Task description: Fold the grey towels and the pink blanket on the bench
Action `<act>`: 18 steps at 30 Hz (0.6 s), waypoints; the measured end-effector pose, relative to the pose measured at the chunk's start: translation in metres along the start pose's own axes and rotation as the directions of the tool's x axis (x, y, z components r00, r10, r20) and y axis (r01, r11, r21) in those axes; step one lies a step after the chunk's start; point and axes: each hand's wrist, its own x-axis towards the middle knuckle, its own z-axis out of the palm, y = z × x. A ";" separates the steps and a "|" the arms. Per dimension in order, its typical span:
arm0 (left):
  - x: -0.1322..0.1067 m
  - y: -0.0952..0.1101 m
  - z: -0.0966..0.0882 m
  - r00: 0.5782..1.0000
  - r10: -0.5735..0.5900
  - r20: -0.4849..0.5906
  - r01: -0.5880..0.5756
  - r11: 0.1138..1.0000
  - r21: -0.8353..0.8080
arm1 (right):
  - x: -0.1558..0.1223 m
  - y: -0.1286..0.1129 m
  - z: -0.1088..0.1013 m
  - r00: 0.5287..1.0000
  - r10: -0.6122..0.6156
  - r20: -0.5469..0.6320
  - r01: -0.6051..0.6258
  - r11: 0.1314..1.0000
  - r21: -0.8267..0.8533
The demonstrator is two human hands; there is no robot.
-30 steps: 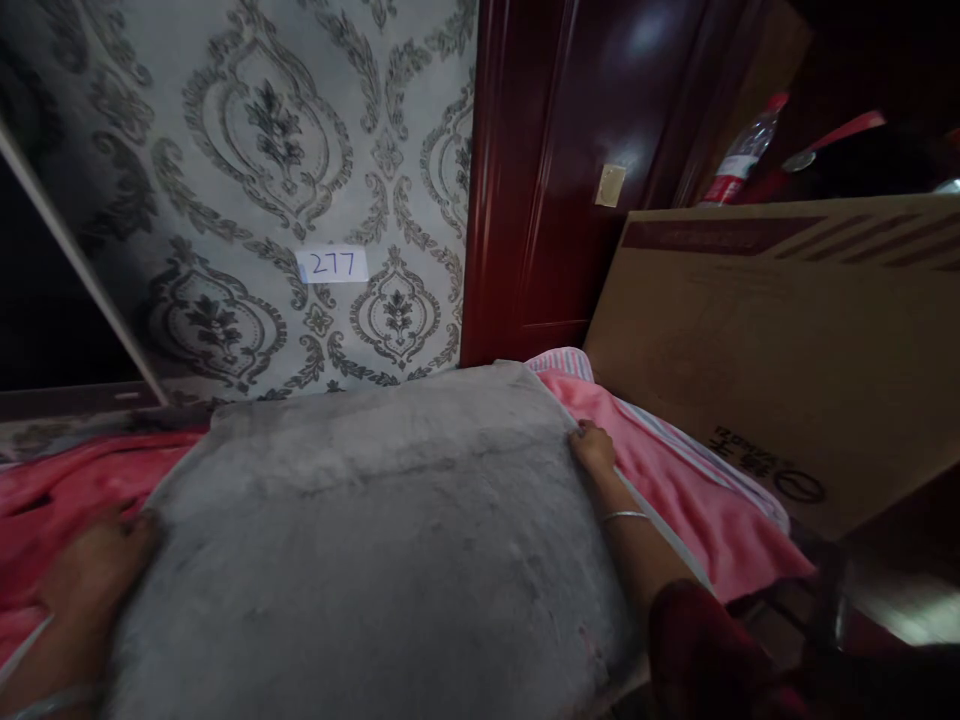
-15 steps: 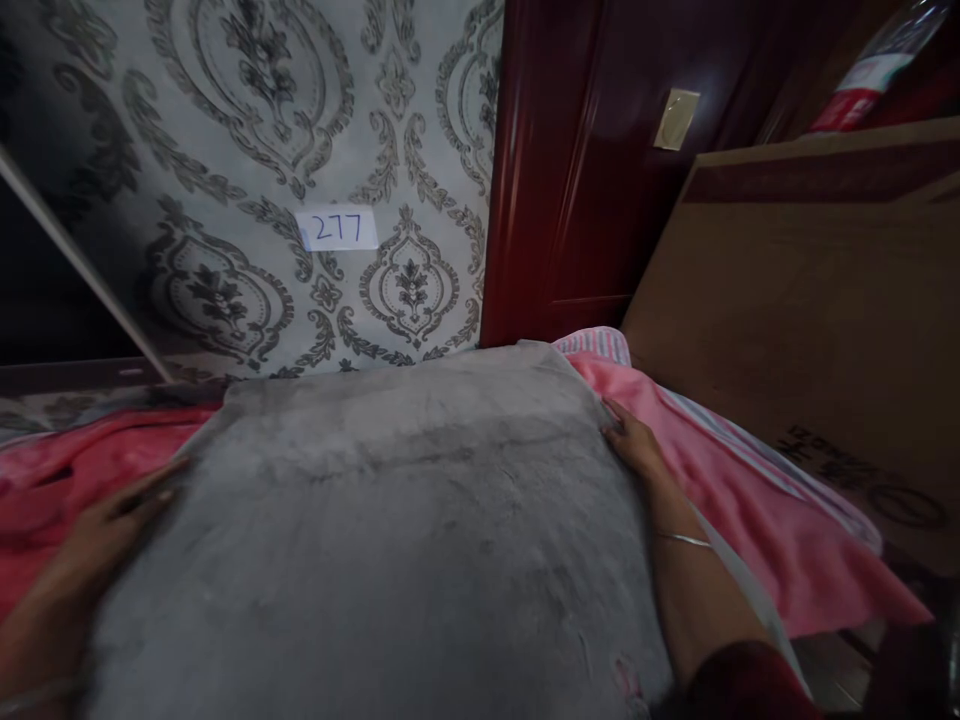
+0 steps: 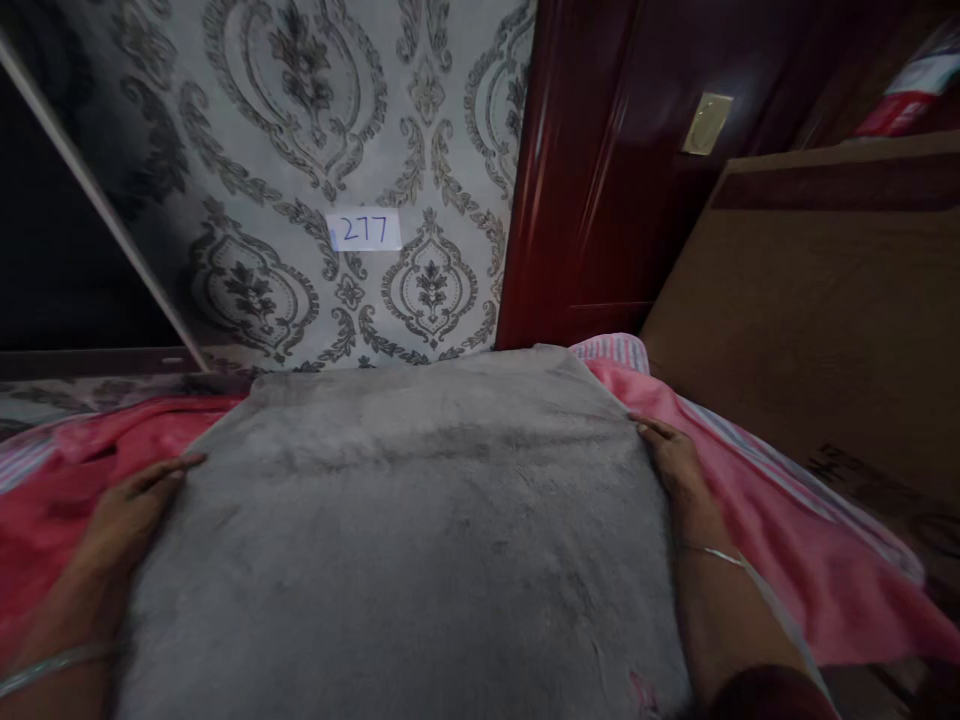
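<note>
A grey plush cloth is spread across the middle of the head view, with a soft crease running across its far part and a small pink mark near the bottom right. My left hand has its fingers closed on the cloth's left edge. At the opposite edge, my right hand pinches the fabric between thumb and fingers. Beneath the grey cloth, a pink cloth with a striped border shows on both sides.
Patterned wallpaper with a paper label reading 277 rises behind the cloth. A dark red door panel stands beside it. On the right are a large cardboard box and a bottle. A dark screen-like panel is at the left.
The whole scene has shifted slightly right in view. Both hands remain at the cloth's side edges, and the left fingers show more clearly against the edge.
</note>
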 end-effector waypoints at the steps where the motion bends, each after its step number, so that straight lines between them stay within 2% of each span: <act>1: 0.002 -0.002 0.000 0.999 -0.042 -0.011 0.041 0.997 -0.069 | 0.000 -0.001 0.000 1.000 0.000 -0.011 0.001 1.000 0.001; 4: 0.008 -0.009 0.003 0.981 -0.145 -0.126 0.118 0.972 -0.206 | 0.000 -0.001 0.000 0.999 -0.014 -0.050 0.013 1.000 -0.017; 6: 0.010 -0.012 0.005 0.977 -0.144 -0.159 0.109 0.971 -0.212 | 0.001 0.000 -0.001 0.998 -0.028 -0.051 0.025 0.998 -0.054; 10: 0.006 -0.008 0.005 0.997 0.045 -0.070 -0.044 0.999 0.017 | 0.002 0.004 -0.005 1.000 -0.024 -0.018 0.021 0.993 -0.120; 12: 0.001 -0.003 0.005 0.990 0.127 -0.057 -0.117 0.982 0.146 | 0.003 0.004 -0.007 0.998 -0.030 0.059 0.039 0.988 -0.152; 14: -0.003 0.000 0.006 0.961 0.271 -0.055 -0.242 0.920 0.308 | 0.003 0.003 -0.009 0.983 -0.033 0.179 0.069 0.978 -0.199; 16: -0.006 -0.001 0.009 0.910 0.414 0.023 -0.380 0.810 0.446 | 0.003 -0.002 -0.010 0.962 -0.024 0.271 0.093 0.965 -0.245; 17: -0.007 -0.003 0.011 0.896 0.438 0.072 -0.417 0.773 0.479 | 0.002 -0.004 -0.010 0.957 -0.010 0.290 0.093 0.958 -0.272; 18: -0.007 -0.006 0.012 0.901 0.422 0.105 -0.417 0.769 0.485 | 0.001 -0.007 -0.010 0.957 0.003 0.290 0.088 0.950 -0.300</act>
